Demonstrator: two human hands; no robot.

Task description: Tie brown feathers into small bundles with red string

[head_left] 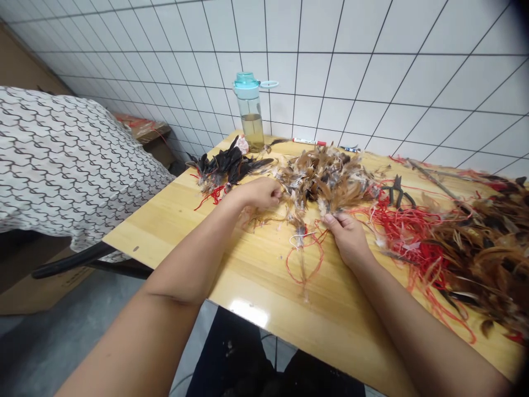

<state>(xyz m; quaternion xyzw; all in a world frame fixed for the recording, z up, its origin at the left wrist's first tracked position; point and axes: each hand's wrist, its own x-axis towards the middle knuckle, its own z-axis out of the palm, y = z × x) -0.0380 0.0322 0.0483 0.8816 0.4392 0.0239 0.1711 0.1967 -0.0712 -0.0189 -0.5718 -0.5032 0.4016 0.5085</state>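
My left hand (264,193) is curled closed just left of a loose heap of brown feathers (318,171). What its fingers hold, if anything, is hidden. My right hand (347,234) pinches the base of a small brown feather bunch (333,199) between thumb and fingers, at the front of that heap. Between the hands, a feather tuft (300,229) lies on the wooden table with white thread around it. Below it a loop of red string (288,264) rests on the wood.
Black feathers (231,165) lie at the left, near a water bottle (251,118). Pliers (397,193), tangled red string (397,220) and a large brown feather pile (487,248) are at the right. A marker (308,141) lies by the tiled wall. Patterned cloth (74,165) hangs beyond the table's left edge.
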